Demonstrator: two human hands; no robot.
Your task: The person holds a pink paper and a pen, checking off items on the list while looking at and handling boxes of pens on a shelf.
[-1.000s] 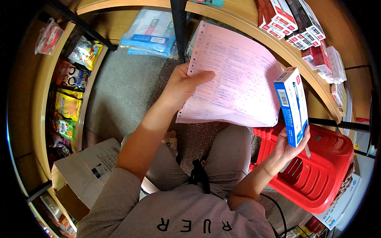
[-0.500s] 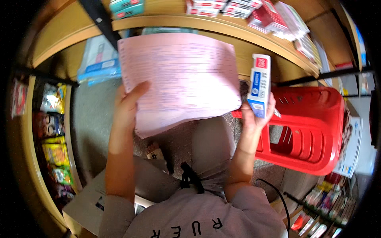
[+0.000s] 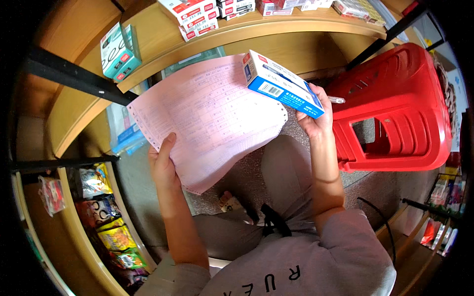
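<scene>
Holding a box (image 3: pixel 282 83), the right hand (image 3: pixel 318 118) flanks the left hand's (image 3: pixel 163 163) pink paper (image 3: pixel 210 116).

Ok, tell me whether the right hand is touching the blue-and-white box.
Touching. The head view shows the right hand gripping one end of the blue-and-white box, skin directly against it with no gap between.

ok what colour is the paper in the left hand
The paper in the left hand is pale pink; it shows best in the head view.
</scene>
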